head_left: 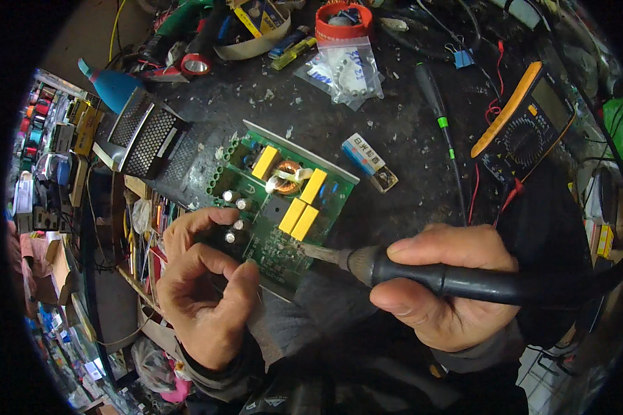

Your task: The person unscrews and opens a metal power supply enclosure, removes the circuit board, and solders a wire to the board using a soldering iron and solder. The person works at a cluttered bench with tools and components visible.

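Observation:
A green circuit board (263, 200) lies tilted on the dark bench, carrying yellow block capacitors (301, 220), a copper-wound ring coil (289, 178) and several small round capacitors (235, 197). My right hand (450, 283) grips a black-handled soldering iron (422, 277). Its tip meets or hovers just over the board's lower part, below the yellow blocks; I cannot tell which. At the board's lower left edge is my left hand (211, 283), its thumb and forefinger pinched together. Whatever is between those fingertips, if anything, is too small to make out.
A perforated metal cover (142, 131) stands left of the board. To its right are a small box (367, 159), a screwdriver (432, 97) and a multimeter (526, 124) with red leads. Plastic bags (349, 72) and a red tape roll (342, 24) lie at the back.

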Tool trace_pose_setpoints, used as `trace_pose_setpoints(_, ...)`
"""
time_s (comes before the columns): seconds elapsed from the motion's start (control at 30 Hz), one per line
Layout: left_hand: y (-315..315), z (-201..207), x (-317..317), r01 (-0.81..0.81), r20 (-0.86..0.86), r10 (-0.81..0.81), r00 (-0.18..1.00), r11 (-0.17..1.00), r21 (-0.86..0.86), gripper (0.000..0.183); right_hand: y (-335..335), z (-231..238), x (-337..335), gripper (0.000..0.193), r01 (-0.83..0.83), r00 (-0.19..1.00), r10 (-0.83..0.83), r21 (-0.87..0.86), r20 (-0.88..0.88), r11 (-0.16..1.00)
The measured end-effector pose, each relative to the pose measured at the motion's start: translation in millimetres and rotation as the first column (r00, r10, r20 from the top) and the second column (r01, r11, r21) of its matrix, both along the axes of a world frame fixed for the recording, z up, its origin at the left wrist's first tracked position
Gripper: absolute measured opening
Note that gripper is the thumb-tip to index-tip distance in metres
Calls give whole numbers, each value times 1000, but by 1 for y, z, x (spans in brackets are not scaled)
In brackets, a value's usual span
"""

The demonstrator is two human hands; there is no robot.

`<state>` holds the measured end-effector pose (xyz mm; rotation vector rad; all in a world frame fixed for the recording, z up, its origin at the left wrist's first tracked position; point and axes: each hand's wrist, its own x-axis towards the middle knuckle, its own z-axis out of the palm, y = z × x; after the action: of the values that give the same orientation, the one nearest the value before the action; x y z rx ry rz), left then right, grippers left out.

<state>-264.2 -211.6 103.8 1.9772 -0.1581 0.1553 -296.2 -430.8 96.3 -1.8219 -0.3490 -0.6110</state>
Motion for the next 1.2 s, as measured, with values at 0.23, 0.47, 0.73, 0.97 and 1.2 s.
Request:
trace_pose_setpoints(0.23, 4, 2, 4, -18, -166, -4, 986, 991, -130, 15, 0, 1, 2, 43, -22, 1000, 22, -9, -2, 1000)
trace_pose_setpoints(0.47, 14, 43, 37, 270, -114, -252, 961, 942, 198, 19, -7, 6, 3, 43, -37, 998, 43, -143, 44, 989)
trace_pose_setpoints(0.73, 37, 30, 97, 673, -58, -695, 717, 667, 320, 18, -2, -1, 4, 43, -28, 998, 30, -39, 50, 999)
trace_pose_setpoints(0.97, 35, 30, 103, 727, -75, -738, 671, 634, 265, 20, -4, 0, 3, 43, -52, 999, 52, -50, 6, 997)
trace_pose_setpoints(1.2, 36, 28, 104, 720, -91, -730, 677, 633, 284, 19, -2, -2, 3, 44, -16, 1000, 17, -74, 19, 997)
